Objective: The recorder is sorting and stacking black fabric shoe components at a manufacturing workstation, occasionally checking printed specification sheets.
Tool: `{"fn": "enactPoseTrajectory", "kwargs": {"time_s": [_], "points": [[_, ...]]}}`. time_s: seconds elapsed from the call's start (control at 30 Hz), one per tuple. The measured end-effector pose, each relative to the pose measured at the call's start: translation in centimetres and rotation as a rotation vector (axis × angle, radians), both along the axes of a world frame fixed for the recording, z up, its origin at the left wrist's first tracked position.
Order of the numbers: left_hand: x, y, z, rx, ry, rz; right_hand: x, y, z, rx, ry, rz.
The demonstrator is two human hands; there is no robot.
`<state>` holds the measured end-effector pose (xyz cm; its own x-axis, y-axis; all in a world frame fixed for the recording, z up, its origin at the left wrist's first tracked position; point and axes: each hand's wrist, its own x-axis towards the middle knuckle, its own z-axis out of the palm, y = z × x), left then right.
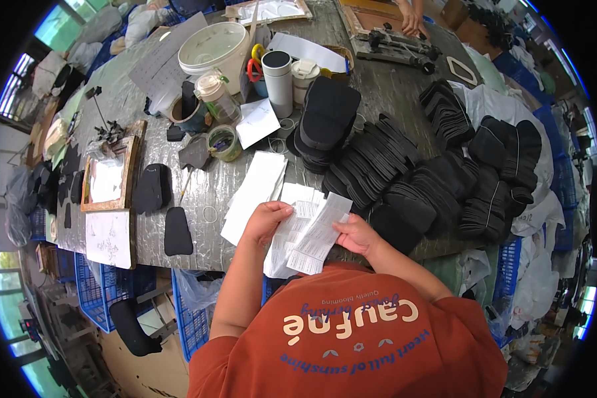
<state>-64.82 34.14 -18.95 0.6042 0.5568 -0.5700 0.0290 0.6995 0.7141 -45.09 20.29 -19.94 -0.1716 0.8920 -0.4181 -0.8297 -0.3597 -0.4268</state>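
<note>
Printed paper slips are fanned out between my hands, close to my chest at the table's near edge. My left hand [269, 221] pinches the white slips [288, 233] on one side. Thumb and fingers of my right hand [357, 233] close on a long printed slip [324, 229] that overlaps them. Left of the slips lies a stack of white paper sheets [255, 192]. Stacked black padded pieces [371, 159] in a rounded, insole-like shape rise just beyond my right hand.
More black stacks [491, 179], some tied, stand at the right. A white bucket [213, 50], a white tumbler [277, 83], jars [224, 142] and scissors [254, 69] crowd the far middle. Wooden frames [109, 176] sit left. Another person's hands [411, 16] work at the far right.
</note>
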Motion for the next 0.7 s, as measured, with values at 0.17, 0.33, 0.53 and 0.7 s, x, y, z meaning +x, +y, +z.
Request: {"fn": "enactPoseTrajectory", "kwargs": {"time_s": [0.17, 0.33, 0.53, 0.7], "points": [[1.0, -0.2, 0.2, 0.590, 0.403, -0.196, 0.3, -0.3, 0.2, 0.002, 0.050, 0.027], [1.3, -0.6, -3.1, 0.811, 0.373, -0.011, 0.2, -0.3, 0.0, 0.007, 0.099, 0.090], [2.1, -1.1, -3.1, 0.960, 0.403, -0.036, 0.4, -1.1, -0.5, -0.036, 0.109, 0.077], [2.1, -1.3, -3.4, 1.030, 0.427, -0.052, 0.2, -1.8, -0.6, -0.067, 0.136, 0.043]]}}
